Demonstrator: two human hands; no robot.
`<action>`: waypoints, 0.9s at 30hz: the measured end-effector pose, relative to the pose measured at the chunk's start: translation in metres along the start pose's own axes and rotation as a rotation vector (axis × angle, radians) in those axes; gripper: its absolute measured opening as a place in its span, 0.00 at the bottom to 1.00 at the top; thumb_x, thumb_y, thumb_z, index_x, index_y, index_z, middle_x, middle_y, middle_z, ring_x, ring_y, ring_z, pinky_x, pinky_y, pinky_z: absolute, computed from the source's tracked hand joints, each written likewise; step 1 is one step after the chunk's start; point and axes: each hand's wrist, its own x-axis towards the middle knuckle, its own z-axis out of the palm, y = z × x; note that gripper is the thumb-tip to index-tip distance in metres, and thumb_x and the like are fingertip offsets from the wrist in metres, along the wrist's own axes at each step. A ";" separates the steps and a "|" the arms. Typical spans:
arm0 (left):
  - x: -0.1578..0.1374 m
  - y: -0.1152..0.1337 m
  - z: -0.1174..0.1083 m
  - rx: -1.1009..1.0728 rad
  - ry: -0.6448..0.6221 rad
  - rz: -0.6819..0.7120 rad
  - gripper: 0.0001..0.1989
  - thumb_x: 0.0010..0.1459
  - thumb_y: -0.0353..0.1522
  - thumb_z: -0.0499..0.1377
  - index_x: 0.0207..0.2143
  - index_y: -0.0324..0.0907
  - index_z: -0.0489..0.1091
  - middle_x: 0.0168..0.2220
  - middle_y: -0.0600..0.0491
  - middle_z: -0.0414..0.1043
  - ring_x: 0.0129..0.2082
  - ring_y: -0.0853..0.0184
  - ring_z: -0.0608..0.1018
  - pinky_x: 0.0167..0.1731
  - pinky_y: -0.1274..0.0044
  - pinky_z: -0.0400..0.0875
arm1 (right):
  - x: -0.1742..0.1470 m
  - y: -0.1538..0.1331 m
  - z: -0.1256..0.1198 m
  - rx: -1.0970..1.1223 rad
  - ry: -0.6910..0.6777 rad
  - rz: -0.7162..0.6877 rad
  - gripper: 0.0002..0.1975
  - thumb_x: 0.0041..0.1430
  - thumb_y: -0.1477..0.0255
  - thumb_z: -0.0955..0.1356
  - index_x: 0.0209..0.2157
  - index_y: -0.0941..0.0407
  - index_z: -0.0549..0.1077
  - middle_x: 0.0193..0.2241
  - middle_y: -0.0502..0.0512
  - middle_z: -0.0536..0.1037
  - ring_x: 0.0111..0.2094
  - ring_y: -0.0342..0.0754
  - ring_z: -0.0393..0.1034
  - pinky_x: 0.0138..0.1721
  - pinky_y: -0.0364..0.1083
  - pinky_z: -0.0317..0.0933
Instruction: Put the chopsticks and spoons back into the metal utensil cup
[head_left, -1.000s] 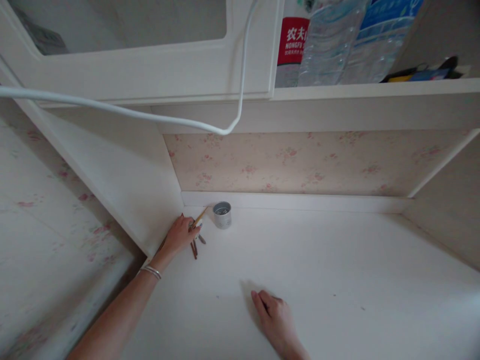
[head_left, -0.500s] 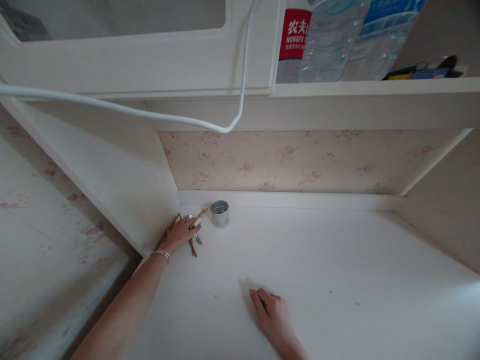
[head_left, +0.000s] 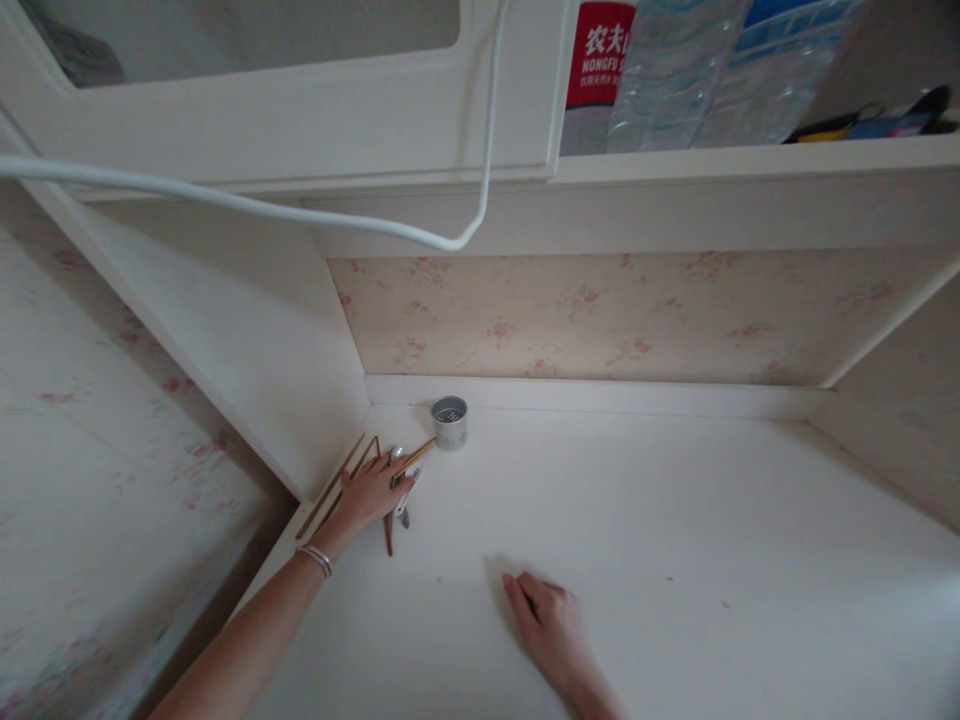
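Note:
My left hand [head_left: 373,490] is closed over a loose bundle at the left of the white surface. Brown chopsticks [head_left: 389,535], a yellowish stick [head_left: 420,455], a piece with a rounded silver end [head_left: 395,454] and a white-handled piece [head_left: 411,487] stick out around its fingers; their gripped parts are hidden. A separate brown chopstick [head_left: 330,487] lies by the left panel. Just beyond the fingers stands a grey, perforated cutlery cup [head_left: 450,430], upright. Lower in view, my right hand [head_left: 551,625] rests on the surface in a loose fist, nothing showing in it.
A white cable [head_left: 360,217] hangs across the upper left, in front of the cabinet door [head_left: 315,130]. Large water bottles [head_left: 667,90] stand on the shelf above. Side panels [head_left: 247,330] and a floral back wall [head_left: 562,315] enclose the white surface [head_left: 637,490].
My left hand has drawn the bundle slightly toward me, and a chopstick by the left panel now shows. The cup and my right hand stay put; the view has shifted a little.

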 end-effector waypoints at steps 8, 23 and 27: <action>0.002 -0.023 -0.015 -0.050 -0.096 -0.040 0.34 0.59 0.56 0.43 0.63 0.53 0.57 0.67 0.49 0.52 0.68 0.47 0.45 0.60 0.49 0.44 | -0.002 0.000 -0.002 -0.035 0.005 -0.014 0.27 0.70 0.58 0.54 0.23 0.55 0.69 0.19 0.50 0.75 0.22 0.43 0.70 0.25 0.43 0.47; -0.089 0.031 0.015 0.003 0.022 -0.091 0.26 0.61 0.48 0.47 0.60 0.56 0.62 0.64 0.52 0.58 0.67 0.51 0.51 0.59 0.52 0.49 | 0.001 -0.008 -0.005 -0.039 -0.057 0.060 0.26 0.69 0.59 0.55 0.22 0.54 0.71 0.20 0.52 0.76 0.22 0.45 0.69 0.25 0.43 0.47; -0.121 0.057 0.023 -0.011 0.027 -0.085 0.26 0.60 0.48 0.49 0.60 0.58 0.62 0.65 0.54 0.57 0.67 0.51 0.52 0.60 0.52 0.48 | 0.014 -0.014 -0.010 0.068 -0.103 0.171 0.26 0.67 0.58 0.56 0.20 0.54 0.70 0.18 0.51 0.73 0.21 0.44 0.66 0.24 0.42 0.48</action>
